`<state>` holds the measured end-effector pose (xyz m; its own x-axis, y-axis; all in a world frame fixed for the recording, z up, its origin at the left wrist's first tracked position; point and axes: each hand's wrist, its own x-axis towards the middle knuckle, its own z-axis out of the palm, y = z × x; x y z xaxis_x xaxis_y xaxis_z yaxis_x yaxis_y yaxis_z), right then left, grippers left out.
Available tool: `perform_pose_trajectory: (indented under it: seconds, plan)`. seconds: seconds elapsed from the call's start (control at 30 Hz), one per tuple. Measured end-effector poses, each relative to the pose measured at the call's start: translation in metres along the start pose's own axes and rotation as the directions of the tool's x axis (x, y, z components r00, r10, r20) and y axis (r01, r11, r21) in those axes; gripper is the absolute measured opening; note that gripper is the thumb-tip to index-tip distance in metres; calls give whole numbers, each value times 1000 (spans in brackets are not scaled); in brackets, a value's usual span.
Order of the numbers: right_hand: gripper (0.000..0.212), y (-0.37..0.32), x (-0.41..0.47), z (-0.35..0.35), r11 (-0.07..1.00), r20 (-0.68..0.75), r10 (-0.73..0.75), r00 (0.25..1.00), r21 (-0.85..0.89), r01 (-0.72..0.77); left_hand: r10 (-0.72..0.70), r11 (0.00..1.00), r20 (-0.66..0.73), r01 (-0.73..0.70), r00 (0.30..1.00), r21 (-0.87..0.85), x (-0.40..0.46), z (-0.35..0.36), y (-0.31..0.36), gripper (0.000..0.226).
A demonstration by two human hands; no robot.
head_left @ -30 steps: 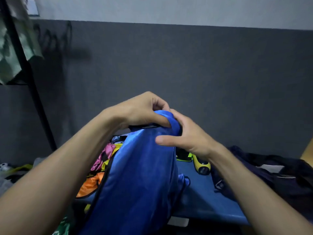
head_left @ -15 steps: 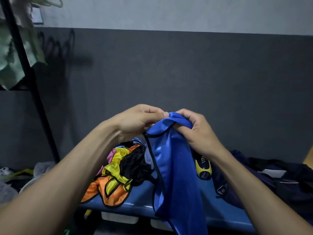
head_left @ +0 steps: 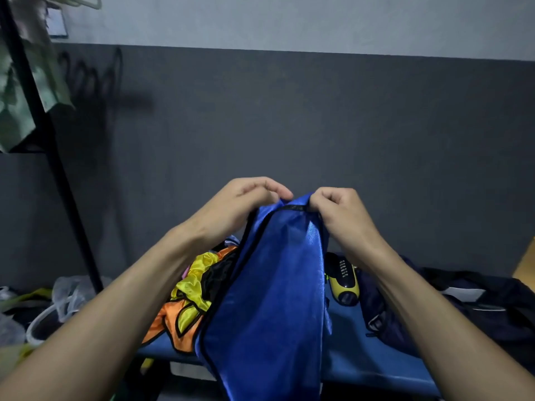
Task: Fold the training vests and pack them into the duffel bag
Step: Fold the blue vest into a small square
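Grey wall behind, w/ a blue bench (head_left: 373,360) running across the bottom. Both hands are up in front of the wall, holding a blue vest (head_left: 269,299) by its top edge so it hangs down over the bench front. Left hand (head_left: 240,206) has fingers curled, tips pinching the fabric at the top-left corner; right hand (head_left: 338,215) is curled the same way, pinching the black-trimmed edge just beside it. Hands are near each other, not touching as far as I can tell.

On the bench, left of the vest, a heap of other vests (head_left: 191,296) (yellow, orange, black), unfolded. Right of it a yellow/black gadget (head_left: 343,282), then a dark bag (head_left: 463,302), prob. the duffel; can't tell if it's open.

Judgement: early in the fold, vest being lined up by its shoulders, nothing packed that I can see.

Risks:
- Fabric looks slick & thin; a light pinch could let one corner slip, and the vest would drop skewed.
- Hands so close means the lower part hangs bunched, so a fold made now could come out crooked.
- Hem hangs below the bench edge and could snag or drag there.
- Laying it down could catch the heap or knock the gadget.
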<state>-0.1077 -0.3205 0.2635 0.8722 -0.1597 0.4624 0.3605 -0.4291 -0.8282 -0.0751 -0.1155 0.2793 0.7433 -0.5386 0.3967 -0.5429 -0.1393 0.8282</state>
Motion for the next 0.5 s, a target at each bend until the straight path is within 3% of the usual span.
perform_pose_trajectory:
  seconds: [0.1,0.17,0.23,0.33,0.4,0.5]
  plan:
    - [37,-5,3,3,995,30,90,995,35,-92,149,921,46,-156,988,358,-5,6,-1,41]
    - [42,-7,5,3,990,93,116,989,68,-122,318,830,-41,-257,947,495,-3,14,-2,26]
    - [34,-5,2,4,990,143,70,987,115,-86,318,873,-131,-236,939,427,3,15,-2,10]
    - [17,0,-10,4,985,42,-132,990,113,127,155,964,-175,-110,972,241,10,10,2,38]
    - [26,0,-16,2,958,-5,-266,964,110,265,123,972,-166,-86,978,218,11,8,6,46]
    - [38,-6,-17,2,925,70,-379,923,71,374,100,978,-114,-77,988,195,12,9,12,50]
